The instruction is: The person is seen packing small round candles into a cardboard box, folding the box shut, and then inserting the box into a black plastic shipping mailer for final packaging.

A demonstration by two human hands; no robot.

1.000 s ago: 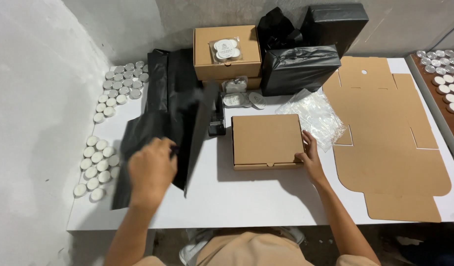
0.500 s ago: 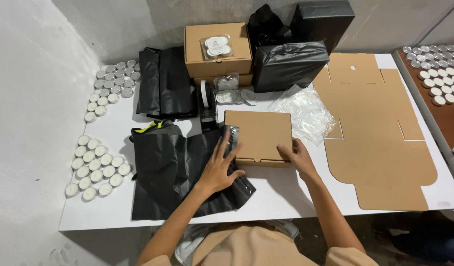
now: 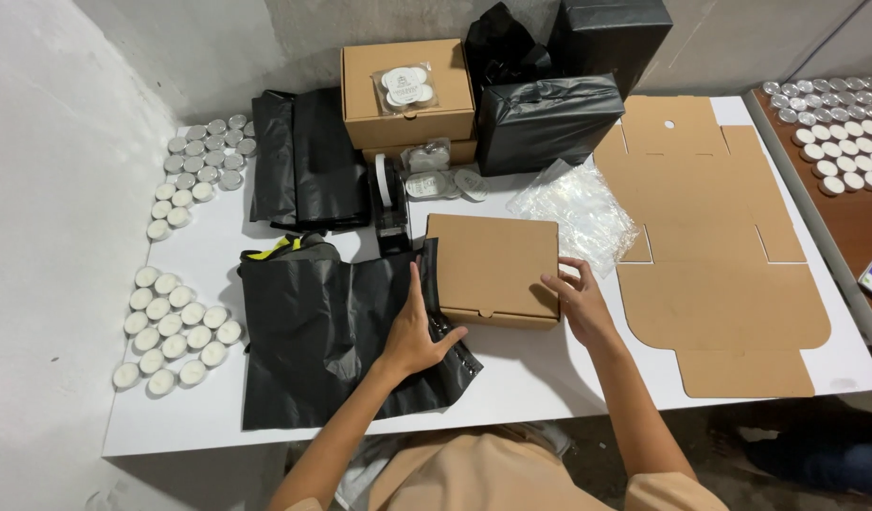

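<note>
A closed brown cardboard box lies in the middle of the white table. My right hand grips its right front corner. A black plastic mailer bag is spread flat to the left of the box, its mouth against the box's left side. My left hand rests on the bag's right edge, fingers up against the box's left side, holding the bag's opening.
Tealight candles lie in clusters at the left edge. A stack of black bags, a tape dispenser, a second brown box and black wrapped parcels stand behind. Flat cardboard blanks and clear plastic lie right.
My left hand swung the black bag down and laid it flat on the table, then moved to the bag's edge beside the box. My right hand stayed on the box.
</note>
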